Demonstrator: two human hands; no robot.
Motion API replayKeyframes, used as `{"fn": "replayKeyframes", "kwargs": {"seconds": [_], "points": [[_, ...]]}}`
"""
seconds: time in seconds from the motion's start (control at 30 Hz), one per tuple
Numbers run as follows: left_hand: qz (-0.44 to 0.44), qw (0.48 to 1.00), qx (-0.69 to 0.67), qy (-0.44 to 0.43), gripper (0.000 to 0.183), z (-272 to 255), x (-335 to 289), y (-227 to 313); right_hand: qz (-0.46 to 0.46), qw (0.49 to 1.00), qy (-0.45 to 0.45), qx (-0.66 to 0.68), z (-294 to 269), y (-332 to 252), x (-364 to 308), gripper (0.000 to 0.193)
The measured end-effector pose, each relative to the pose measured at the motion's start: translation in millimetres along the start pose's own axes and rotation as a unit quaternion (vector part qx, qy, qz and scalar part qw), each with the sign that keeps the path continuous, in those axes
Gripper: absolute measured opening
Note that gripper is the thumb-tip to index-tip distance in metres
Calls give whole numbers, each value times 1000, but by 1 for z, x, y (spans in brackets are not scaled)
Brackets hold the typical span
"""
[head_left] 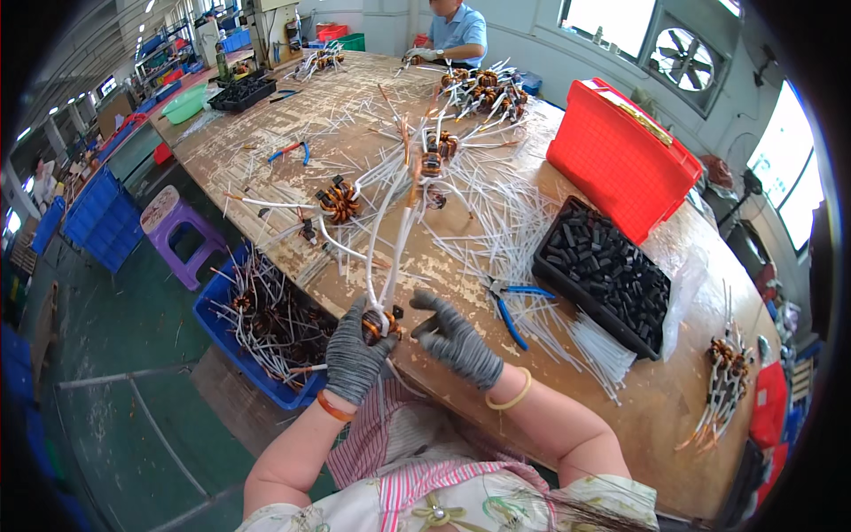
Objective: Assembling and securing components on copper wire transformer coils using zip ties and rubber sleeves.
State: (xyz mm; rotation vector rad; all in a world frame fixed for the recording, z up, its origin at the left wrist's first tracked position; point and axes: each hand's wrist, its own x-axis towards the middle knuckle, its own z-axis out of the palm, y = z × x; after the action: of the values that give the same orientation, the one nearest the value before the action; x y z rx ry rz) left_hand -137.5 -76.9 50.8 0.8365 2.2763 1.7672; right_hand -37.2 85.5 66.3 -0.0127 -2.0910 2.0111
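Low in the frame's centre, your left hand (355, 353) has its grip pinching the copper-wound coil (379, 324) at the desk (656, 399) edge; keep it steady while your right hand (456, 339), fingers spread, sorts its white leads (390, 244); avoid kinks.

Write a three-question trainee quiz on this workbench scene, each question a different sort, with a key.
1. True or false: the left hand holds a copper-wound coil with long white leads.
2. What lies just right of the right hand? A) blue-handled pliers B) a hammer C) a tape roll
3. Fill in: the black tray of small black parts sits in front of a ____ crate.

Key: 1 true; 2 A; 3 red.
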Motion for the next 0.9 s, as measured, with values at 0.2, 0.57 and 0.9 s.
{"fn": "replayKeyframes", "kwargs": {"seconds": [0.2, 0.57, 0.9], "points": [[138, 936, 318, -62, 65, 13, 11, 41, 115, 979, 99, 137, -32, -26, 24, 27], [97, 944, 314, -17, 60, 20, 24, 29, -55, 977, 201, 46, 13, 16, -29, 29], [127, 945, 300, -21, 57, 17, 19, 28, -111, 990, 79, -46, 1, 13, -15, 26]]}}
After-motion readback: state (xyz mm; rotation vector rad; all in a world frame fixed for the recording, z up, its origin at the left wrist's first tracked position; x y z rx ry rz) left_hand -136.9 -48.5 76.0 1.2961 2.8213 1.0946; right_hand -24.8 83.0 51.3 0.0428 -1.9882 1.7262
